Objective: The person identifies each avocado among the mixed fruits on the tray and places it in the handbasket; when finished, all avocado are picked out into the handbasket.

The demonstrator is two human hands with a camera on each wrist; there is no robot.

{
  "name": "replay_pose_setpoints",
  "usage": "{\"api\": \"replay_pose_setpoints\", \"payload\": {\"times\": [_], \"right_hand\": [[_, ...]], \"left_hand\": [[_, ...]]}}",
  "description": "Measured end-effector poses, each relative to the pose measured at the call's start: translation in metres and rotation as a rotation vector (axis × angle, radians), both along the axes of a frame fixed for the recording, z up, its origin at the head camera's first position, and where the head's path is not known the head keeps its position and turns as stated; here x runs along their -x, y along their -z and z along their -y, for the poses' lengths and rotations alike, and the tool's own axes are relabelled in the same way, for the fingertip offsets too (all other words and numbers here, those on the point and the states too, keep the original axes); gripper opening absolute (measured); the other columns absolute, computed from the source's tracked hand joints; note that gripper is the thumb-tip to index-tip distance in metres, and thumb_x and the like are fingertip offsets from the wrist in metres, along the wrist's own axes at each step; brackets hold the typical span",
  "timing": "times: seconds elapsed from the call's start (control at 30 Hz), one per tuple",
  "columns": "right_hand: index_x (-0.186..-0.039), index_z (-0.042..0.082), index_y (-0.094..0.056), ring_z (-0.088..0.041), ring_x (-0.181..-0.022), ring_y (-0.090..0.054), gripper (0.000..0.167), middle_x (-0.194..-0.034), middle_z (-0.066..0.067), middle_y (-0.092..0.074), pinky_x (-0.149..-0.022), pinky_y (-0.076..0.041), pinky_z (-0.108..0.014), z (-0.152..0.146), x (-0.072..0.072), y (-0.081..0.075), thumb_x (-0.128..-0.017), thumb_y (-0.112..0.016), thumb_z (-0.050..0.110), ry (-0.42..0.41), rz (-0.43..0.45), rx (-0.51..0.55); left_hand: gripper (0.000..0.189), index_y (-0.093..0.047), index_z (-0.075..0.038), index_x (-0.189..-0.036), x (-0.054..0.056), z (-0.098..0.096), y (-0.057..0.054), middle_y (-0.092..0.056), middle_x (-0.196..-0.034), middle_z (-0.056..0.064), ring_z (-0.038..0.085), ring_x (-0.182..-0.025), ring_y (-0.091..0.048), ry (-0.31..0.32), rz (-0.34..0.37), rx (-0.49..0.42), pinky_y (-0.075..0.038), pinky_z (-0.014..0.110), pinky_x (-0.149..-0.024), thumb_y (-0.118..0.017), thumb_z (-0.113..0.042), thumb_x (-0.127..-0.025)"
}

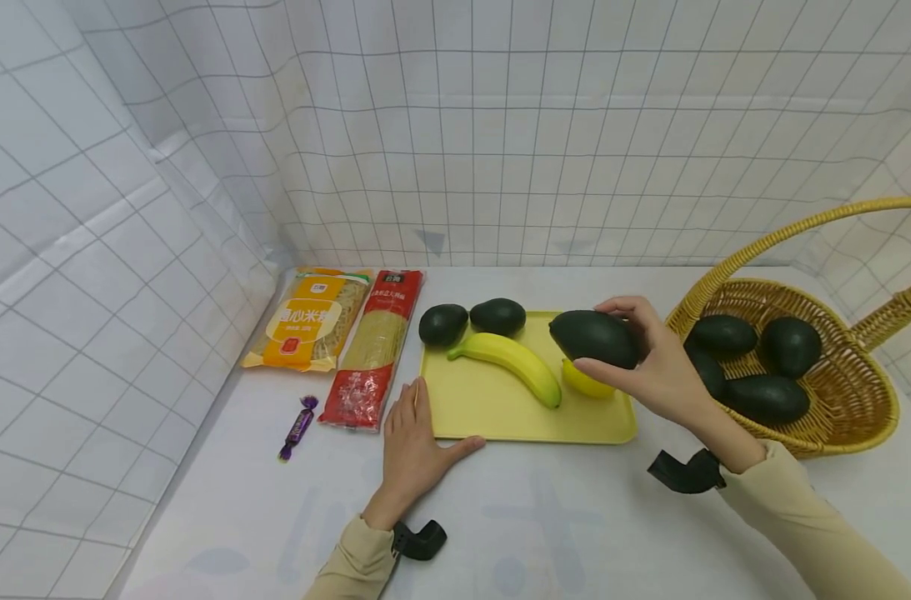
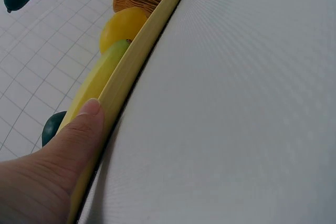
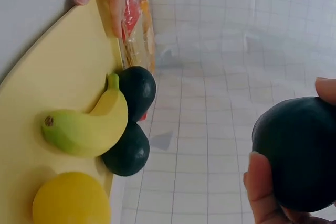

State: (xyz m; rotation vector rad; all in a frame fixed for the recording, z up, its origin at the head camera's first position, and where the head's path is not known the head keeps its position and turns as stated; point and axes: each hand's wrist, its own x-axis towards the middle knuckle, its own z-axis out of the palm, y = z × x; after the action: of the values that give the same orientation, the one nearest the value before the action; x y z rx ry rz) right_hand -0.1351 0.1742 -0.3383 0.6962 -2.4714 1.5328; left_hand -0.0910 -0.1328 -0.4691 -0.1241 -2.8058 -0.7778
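Note:
My right hand [image 1: 668, 379] grips a dark green avocado [image 1: 592, 337] between thumb and fingers, held up over the right side of a yellow tray [image 1: 478, 417]. In the right wrist view this avocado [image 3: 299, 153] is clear of the tray. My left hand [image 1: 413, 450] rests at the tray's near left corner, fingers along the left side and thumb against the front rim. On the tray lie a banana [image 1: 511, 360] and a yellow fruit [image 1: 586, 383], partly hidden by the held avocado. Two more avocados, one at left [image 1: 443, 325] and one beside it [image 1: 498, 317], sit at the back left corner.
A wicker basket [image 1: 863, 417] with a tall handle stands at the right, with several avocados [image 1: 766, 400] inside. Left of the tray lie a red noodle packet [image 1: 376, 350], an orange noodle packet [image 1: 308, 321] and a purple-wrapped candy [image 1: 298, 428]. Gridded white cloth [image 1: 500, 125] hangs behind.

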Motion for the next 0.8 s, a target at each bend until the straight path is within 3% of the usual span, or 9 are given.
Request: {"api": "replay_pose_setpoints", "payload": {"times": [0.13,0.3,0.6,0.8], "right_hand": [[-0.128,0.005,-0.05,-0.014,-0.088,-0.056,0.066,-0.12,-0.005,-0.05,-0.071,-0.049,-0.017,-0.014,-0.008,0.0,-0.07,-0.079,-0.009,0.01,-0.122,0.033],[-0.125,-0.005,-0.054,-0.017,-0.096,-0.051,0.067,-0.119,-0.012,-0.049,-0.075,-0.046,-0.017,-0.029,-0.018,-0.006,-0.063,-0.075,-0.021,0.017,-0.231,0.108],[-0.128,-0.013,-0.048,-0.02,-0.106,-0.054,0.061,-0.125,-0.018,-0.051,-0.083,-0.044,-0.019,-0.059,-0.025,-0.003,-0.071,-0.068,-0.02,0.021,-0.25,0.364],[-0.126,-0.014,-0.049,-0.021,-0.099,-0.055,0.053,-0.117,-0.017,-0.055,-0.079,-0.047,-0.018,-0.071,-0.028,-0.001,-0.075,-0.062,-0.017,0.011,-0.27,0.516]], "left_hand": [[0.119,-0.022,0.009,-0.145,0.0,0.0,-0.001,-0.027,-0.146,0.026,0.041,-0.136,-0.019,0.002,-0.006,0.0,-0.016,0.054,-0.107,-0.074,-0.063,-0.067],[0.119,-0.023,0.01,-0.145,-0.001,0.0,-0.001,-0.028,-0.146,0.027,0.041,-0.136,-0.02,0.003,-0.012,0.002,-0.016,0.054,-0.107,-0.074,-0.063,-0.067],[0.118,-0.024,0.01,-0.145,0.0,0.0,0.0,-0.028,-0.146,0.027,0.041,-0.136,-0.02,0.007,-0.019,0.009,-0.017,0.055,-0.106,-0.074,-0.063,-0.067],[0.118,-0.023,0.01,-0.145,-0.001,0.001,0.0,-0.028,-0.146,0.027,0.041,-0.136,-0.019,0.005,-0.015,0.007,-0.016,0.054,-0.107,-0.074,-0.063,-0.067]]}}
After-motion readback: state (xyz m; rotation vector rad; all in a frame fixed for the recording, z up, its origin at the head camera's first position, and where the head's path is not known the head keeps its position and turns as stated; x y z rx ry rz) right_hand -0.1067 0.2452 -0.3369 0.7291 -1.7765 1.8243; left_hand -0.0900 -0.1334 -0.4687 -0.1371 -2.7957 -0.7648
